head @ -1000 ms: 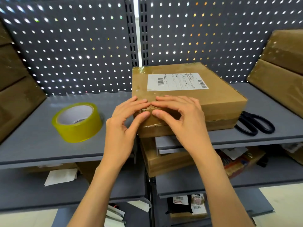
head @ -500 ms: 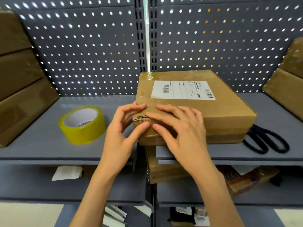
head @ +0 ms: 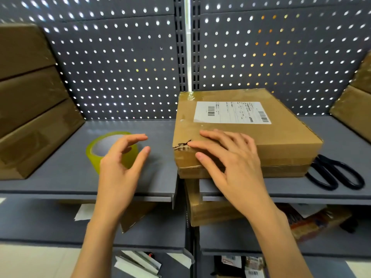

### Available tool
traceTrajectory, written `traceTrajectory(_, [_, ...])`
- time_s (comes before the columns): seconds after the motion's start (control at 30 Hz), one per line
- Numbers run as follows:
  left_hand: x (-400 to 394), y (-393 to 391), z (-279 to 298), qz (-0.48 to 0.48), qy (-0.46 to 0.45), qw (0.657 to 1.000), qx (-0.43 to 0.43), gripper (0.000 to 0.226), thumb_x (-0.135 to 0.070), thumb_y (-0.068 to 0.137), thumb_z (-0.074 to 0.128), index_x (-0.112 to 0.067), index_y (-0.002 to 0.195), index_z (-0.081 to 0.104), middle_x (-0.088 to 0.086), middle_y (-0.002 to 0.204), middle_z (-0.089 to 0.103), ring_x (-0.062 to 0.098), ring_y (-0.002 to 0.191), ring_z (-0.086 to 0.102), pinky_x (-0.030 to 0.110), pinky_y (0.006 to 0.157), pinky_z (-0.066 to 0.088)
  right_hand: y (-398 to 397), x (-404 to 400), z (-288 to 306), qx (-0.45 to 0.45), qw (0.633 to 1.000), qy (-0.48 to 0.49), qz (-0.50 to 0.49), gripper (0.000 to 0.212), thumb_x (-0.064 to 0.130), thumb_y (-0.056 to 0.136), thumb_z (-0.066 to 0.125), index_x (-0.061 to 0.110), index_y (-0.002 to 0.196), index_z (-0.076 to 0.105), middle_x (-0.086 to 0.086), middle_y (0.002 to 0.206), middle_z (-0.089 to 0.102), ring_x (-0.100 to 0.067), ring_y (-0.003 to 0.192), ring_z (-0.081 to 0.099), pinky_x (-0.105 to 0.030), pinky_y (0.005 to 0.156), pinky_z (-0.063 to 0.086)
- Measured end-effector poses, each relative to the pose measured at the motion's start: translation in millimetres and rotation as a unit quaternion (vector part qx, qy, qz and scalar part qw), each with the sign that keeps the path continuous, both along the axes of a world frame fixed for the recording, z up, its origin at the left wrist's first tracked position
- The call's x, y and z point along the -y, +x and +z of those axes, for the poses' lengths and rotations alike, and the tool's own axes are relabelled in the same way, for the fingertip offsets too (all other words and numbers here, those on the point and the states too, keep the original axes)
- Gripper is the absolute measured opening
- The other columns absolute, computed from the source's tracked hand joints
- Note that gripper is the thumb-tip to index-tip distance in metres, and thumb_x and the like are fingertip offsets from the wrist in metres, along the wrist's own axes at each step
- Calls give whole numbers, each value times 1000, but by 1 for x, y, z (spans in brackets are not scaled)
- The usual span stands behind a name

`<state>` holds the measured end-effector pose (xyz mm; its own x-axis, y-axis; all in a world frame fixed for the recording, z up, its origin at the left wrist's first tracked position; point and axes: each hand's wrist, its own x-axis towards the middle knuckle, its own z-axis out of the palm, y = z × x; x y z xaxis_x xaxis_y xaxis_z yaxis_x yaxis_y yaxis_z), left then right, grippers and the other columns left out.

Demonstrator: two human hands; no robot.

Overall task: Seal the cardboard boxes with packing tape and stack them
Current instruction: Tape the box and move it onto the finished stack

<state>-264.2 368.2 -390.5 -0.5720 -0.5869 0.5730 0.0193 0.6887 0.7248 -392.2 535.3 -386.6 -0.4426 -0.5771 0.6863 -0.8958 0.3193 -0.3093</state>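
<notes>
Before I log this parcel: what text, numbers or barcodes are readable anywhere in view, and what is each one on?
Nothing can be quoted.
White shipping label on the cardboard box: two barcodes and printed lines, too small and blurred to read.
Labels on the small packages on the bottom shelf: barcodes only, blurred.
Printed packet on the lower right shelf: lettering too blurred.
Tape roll and scissors: no visible markings.

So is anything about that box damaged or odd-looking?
Yes. The cardboard box is torn at its near left corner: a dark jagged split shows, with wrinkled tape around it. The right hand lies flat beside the tear. The box also overhangs the shelf edge.
</notes>
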Motion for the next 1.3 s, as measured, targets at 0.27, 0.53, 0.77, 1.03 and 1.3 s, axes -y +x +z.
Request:
traceTrajectory(0.27, [39, -4, -14, 133, -220, 942, 215, 43, -20, 76, 77, -9, 114, 62, 12, 111, 64, 37, 97, 62, 45, 81, 45, 3, 2, 1, 39, 999, -9, -6, 28, 44, 93, 44, 42, 113, 63, 18, 124, 58, 1, 118, 39, -10, 105, 6])
traceTrajectory(0.53, [52, -4, -9, 178, -206, 933, 234, 40, -20, 74, 80, -10, 109, 65, 15, 90, 71, 42, 84, 63, 44, 73, 44, 5, 1, 8, 97, 995, 2, -1, 27, 53, 87, 42, 53, 106, 60, 31, 121, 50, 12, 114, 32, -6, 101, 4])
traceTrajectory(0.77, [39, -3, 20, 120, 0, 992, 33, 39, -26, 79, 76, -25, 117, 65, 3, 102, 68, 29, 96, 60, 39, 84, 46, 10, 1, 20, 156, 988, -5, 12, 27, 63, 79, 41, 62, 104, 53, 37, 117, 52, 20, 116, 33, -6, 101, 8])
traceTrajectory(1.03, [-4, 1, 52, -77, 132, 976, -157, 39, -20, 75, 78, -26, 111, 64, -10, 103, 68, 4, 94, 62, 17, 80, 48, 28, 10, 50, 247, 959, -107, 88, 26, 34, 93, 56, 39, 118, 59, 25, 115, 60, 7, 115, 50, -32, 104, 42])
traceTrajectory(1.3, [-20, 20, 53, -147, 75, 974, -156, 40, -27, 75, 76, -33, 111, 62, -20, 105, 67, 6, 100, 61, 20, 84, 48, 37, 41, 62, 357, 915, -83, 166, 73, 68, 85, 41, 28, 146, 34, 14, 144, 43, 2, 131, 39, -29, 109, 35])
